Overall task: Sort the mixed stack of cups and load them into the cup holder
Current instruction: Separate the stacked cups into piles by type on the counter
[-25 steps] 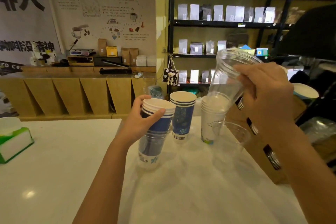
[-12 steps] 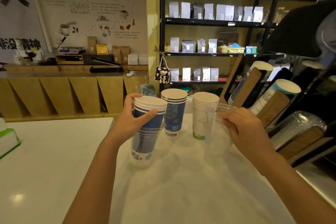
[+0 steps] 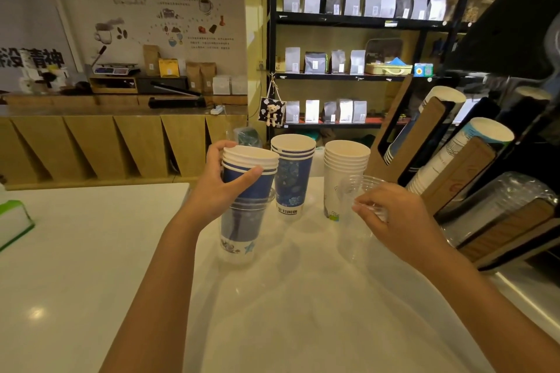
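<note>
My left hand (image 3: 219, 183) grips the mixed stack of cups (image 3: 247, 206), blue and white paper cups nested in clear plastic ones, upright on the white counter. My right hand (image 3: 391, 215) rests on the rim of a clear plastic cup (image 3: 353, 233) that stands on the counter. Behind them stand a stack of blue paper cups (image 3: 292, 175) and a stack of white paper cups (image 3: 339, 172). The wooden cup holder (image 3: 451, 172) at right leans back, with paper cups in its upper slots and clear cups in a lower one.
The white counter (image 3: 91, 266) runs to a right edge beside the holder. A green and white tissue box (image 3: 13, 222) sits at the far left. A wooden counter and black shelves with bags stand behind.
My right hand brought the clear plastic cup down from the air and set it upright on the counter beside the white stack. My left hand kept hold of the mixed stack.
</note>
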